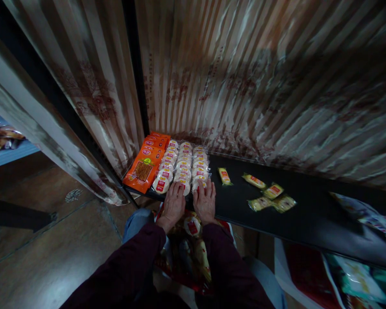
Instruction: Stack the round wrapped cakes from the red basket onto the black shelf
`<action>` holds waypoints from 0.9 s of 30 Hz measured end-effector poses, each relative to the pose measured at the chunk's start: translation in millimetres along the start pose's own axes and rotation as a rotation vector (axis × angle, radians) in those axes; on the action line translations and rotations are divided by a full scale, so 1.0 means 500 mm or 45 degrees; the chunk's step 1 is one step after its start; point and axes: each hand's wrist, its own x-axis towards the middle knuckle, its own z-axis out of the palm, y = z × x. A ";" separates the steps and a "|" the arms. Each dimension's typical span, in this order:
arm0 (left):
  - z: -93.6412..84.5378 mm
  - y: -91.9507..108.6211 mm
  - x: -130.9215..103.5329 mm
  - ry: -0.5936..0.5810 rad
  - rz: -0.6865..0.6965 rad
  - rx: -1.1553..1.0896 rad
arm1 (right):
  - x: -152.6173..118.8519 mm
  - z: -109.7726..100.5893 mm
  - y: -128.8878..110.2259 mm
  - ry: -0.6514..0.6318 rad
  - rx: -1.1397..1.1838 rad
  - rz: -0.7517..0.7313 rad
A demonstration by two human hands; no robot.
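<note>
Three rows of round white rice crackers in clear wrappers with red labels lie overlapped on a black shelf (223, 204). My left hand (175, 201) rests its fingers on the front end of the middle row of crackers (183, 166). Touching the front of the right row of crackers (199, 165) is my right hand (205, 202), its fingers stretched forward. Neither hand is closed round a packet. To the left are the left cracker row (166, 169) and overlapped orange snack packets (144, 165). The fingers partly cover the front crackers.
Several small yellow-wrapped snacks (273, 190) lie on the shelf to the right, and a blue-white packet (368, 214) farther along. Below my arms a red container (199, 283) holds loose packets, one a round cracker (192, 225). A pleated curtain (186, 77) hangs behind; a black post (138, 64) stands left.
</note>
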 end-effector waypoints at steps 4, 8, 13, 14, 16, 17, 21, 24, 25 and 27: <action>0.005 0.002 0.005 0.009 -0.021 0.014 | 0.000 -0.002 -0.003 0.005 0.013 -0.012; 0.005 0.004 0.011 -0.002 -0.020 0.025 | 0.000 -0.007 -0.008 -0.012 -0.013 0.016; 0.008 0.004 0.017 0.005 -0.034 0.016 | 0.002 -0.011 -0.011 -0.042 -0.023 0.032; 0.010 0.004 0.018 0.005 -0.037 0.013 | 0.002 -0.012 -0.011 -0.043 -0.022 0.034; 0.012 0.003 0.020 0.007 -0.041 0.008 | 0.003 -0.012 -0.011 -0.049 -0.020 0.039; 0.012 0.002 0.021 0.007 -0.041 0.007 | 0.003 -0.012 -0.011 -0.053 -0.020 0.040; 0.016 -0.001 0.022 0.004 -0.021 0.015 | 0.002 -0.010 -0.011 -0.056 -0.025 0.044; 0.022 -0.004 0.020 0.013 -0.013 0.015 | 0.002 -0.009 -0.010 -0.057 -0.037 0.049; 0.025 -0.005 0.019 0.017 -0.018 0.013 | 0.002 -0.009 -0.010 -0.059 -0.041 0.048; 0.028 -0.006 0.019 0.023 -0.032 0.012 | 0.002 -0.008 -0.009 -0.060 -0.046 0.042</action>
